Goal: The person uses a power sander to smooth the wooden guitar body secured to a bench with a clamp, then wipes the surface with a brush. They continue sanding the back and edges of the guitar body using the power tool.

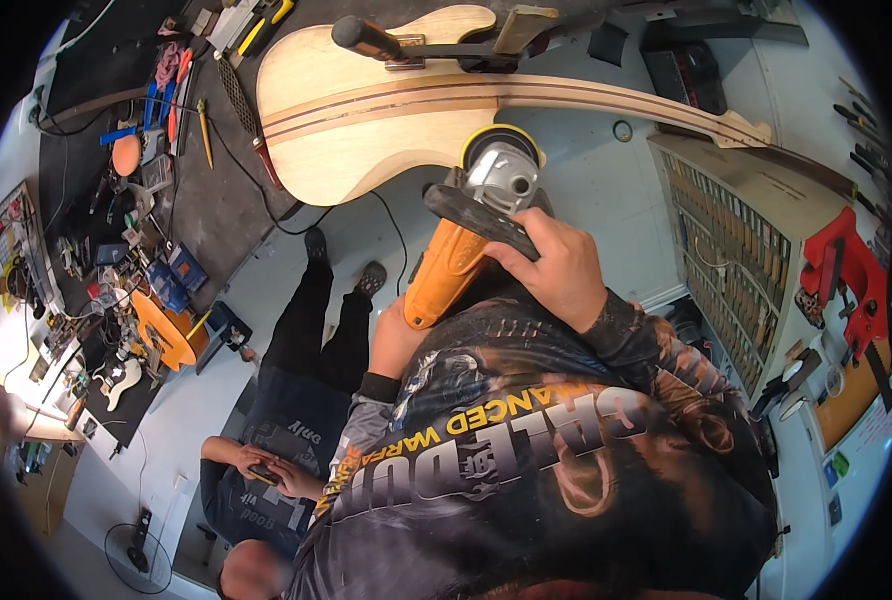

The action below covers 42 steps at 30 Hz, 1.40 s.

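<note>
My right hand grips the dark side handle of an orange and silver power tool with a yellow-rimmed round pad. My left hand holds the rear of its orange body from below, its fingers mostly hidden. The pad is just below a pale wooden guitar body lying on a dark workbench; whether they touch I cannot tell. A striped neck runs right from the body, and a black-handled clamp sits across its upper part.
Hand tools and cables clutter the left bench, beside an orange guitar. Another person stands at my left, a small object in their hands. A many-drawered cabinet and red tool stand at right.
</note>
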{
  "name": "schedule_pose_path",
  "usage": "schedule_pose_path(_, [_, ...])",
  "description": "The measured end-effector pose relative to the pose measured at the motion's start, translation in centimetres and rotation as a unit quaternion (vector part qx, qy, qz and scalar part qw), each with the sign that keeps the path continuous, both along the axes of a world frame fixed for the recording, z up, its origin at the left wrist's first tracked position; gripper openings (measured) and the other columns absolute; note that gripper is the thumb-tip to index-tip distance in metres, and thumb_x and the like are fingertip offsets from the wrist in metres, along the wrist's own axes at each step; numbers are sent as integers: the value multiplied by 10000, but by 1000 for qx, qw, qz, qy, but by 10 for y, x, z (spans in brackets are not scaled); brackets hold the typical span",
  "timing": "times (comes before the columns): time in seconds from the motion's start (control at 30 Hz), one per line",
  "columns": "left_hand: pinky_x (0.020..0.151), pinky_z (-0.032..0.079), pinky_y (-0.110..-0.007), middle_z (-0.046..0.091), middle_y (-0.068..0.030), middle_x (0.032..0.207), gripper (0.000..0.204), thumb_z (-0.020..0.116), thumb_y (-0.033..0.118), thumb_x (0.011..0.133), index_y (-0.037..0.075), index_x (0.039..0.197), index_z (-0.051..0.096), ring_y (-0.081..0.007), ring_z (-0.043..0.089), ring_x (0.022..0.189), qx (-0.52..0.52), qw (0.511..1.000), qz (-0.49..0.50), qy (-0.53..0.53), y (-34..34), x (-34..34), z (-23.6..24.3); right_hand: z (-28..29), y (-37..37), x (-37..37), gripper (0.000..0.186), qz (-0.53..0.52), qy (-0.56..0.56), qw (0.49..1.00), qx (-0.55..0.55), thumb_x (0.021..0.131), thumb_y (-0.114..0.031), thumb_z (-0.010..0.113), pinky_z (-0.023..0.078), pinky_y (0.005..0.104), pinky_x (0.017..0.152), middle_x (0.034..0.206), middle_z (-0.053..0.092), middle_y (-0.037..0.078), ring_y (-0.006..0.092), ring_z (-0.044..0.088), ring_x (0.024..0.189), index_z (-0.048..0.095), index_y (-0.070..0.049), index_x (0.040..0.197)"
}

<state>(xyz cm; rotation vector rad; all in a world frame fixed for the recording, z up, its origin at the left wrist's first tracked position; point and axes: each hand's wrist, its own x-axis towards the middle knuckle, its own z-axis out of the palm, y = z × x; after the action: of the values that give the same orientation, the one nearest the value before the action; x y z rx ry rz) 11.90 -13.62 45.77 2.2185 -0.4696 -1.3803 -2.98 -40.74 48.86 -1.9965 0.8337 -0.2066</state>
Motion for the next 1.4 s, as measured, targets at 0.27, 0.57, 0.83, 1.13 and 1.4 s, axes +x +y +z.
schedule_pose_path(0.27, [883,602,-456,794,-271,1072,443,901,276,852,-25,1139,749,-456,772,1063,15,1000,-8,-10,6,3,-1,3,2,1,424,15,15,1000,8,990,-411,835,594,472,685,903,767,169,391,772,804,675,-30,1085])
schedule_pose_path(0.57, [879,602,-450,796,-268,1068,381,853,175,850,-15,1163,748,-450,776,1048,8,1000,13,-17,25,4,-7,-1,6,33,408,42,3,999,0,980,-405,842,576,463,668,885,754,169,396,752,786,690,-41,1079])
schedule_pose_path(0.83, [802,582,-388,801,-137,943,280,787,95,867,-52,1101,740,-240,786,886,33,979,202,-8,66,-1,-20,-26,28,145,496,133,-116,980,-95,986,-565,760,572,445,652,834,726,120,343,743,748,671,-77,963])
schedule_pose_path(1.13, [554,481,-306,669,-17,709,111,770,83,897,-3,930,707,-122,654,596,34,931,365,9,96,-2,-19,-36,82,234,507,270,-131,953,-37,965,-576,762,575,454,689,811,714,107,334,746,772,688,-77,917])
schedule_pose_path(1.4, [559,480,-317,666,-29,712,113,761,73,893,6,953,692,-143,636,574,28,934,356,16,87,7,-17,-28,70,234,503,279,-105,954,-40,973,-581,757,580,455,696,847,735,114,333,756,793,702,-82,935])
